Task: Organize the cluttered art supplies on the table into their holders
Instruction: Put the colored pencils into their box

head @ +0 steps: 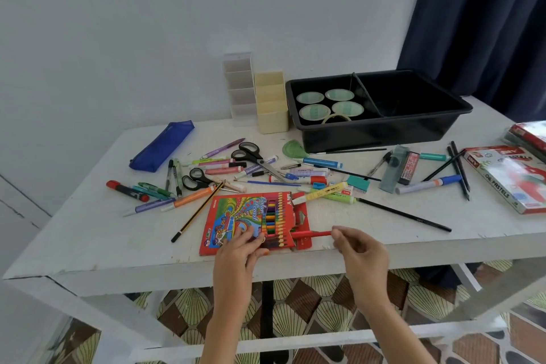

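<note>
**Red pencil (310,234) being held at the open end of the colour pencil box (233,216)**

The colour pencil box is being pressed flat onto the bench (88,239), close to its near edge, by the left hand (236,250). That hand's fingers (246,234) are being laid nearly straight and slightly apart on the box front. The red pencil is being pinched at its right end by the right hand (362,248), the thumb and fingers (339,230) being clamped together on it. The pencil is being held roughly level, with its left end at the box's opened flap. Loose pens and scissors (251,154) are being carried by the bench behind the box, with a black tray (384,133), a cream holder (271,109) and a clear holder (240,89) standing at the rear.
</note>
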The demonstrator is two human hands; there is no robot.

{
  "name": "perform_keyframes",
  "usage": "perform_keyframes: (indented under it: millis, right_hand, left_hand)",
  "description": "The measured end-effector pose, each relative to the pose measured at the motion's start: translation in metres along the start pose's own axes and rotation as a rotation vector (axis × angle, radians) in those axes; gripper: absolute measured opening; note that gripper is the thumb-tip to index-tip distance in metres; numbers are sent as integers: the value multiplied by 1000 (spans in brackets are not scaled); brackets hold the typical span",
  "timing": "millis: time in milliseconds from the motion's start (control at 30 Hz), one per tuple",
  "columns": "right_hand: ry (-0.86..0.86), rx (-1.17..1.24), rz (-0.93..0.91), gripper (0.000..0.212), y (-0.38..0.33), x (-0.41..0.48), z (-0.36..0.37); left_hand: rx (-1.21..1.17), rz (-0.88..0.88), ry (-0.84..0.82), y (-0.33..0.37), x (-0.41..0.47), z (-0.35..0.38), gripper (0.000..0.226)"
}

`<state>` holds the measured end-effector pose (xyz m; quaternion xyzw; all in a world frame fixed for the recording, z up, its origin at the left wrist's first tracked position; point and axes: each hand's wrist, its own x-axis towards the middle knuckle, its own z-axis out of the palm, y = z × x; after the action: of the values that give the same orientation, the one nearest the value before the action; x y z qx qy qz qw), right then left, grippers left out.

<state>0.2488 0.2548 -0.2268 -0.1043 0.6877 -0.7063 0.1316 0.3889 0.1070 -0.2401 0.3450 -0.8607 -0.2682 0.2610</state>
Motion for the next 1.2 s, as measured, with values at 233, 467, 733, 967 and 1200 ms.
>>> perform_keyframes:
  millis: [233,467,733,967,1200]
  right_hand:
    - [-119,-554,-357,20,16,-6,24]
    - [-126,-676,-421,24,19,-2,37]
    - [-321,-843,-473,23,4,5,53]
    - [-329,-570,-327,21,0,2,43]
    - [-187,-507,-310,24,-18,35,-6]
  left_hand:
    - [72,47,-35,-6,2,6,33]
    - [43,49,-31,-8,0,9,32]
    - [78,4,-42,-2,-3,5,30]
    - [26,-93,-24,34,1,-2,35]
    - [-156,71,-83,88,26,35,31]
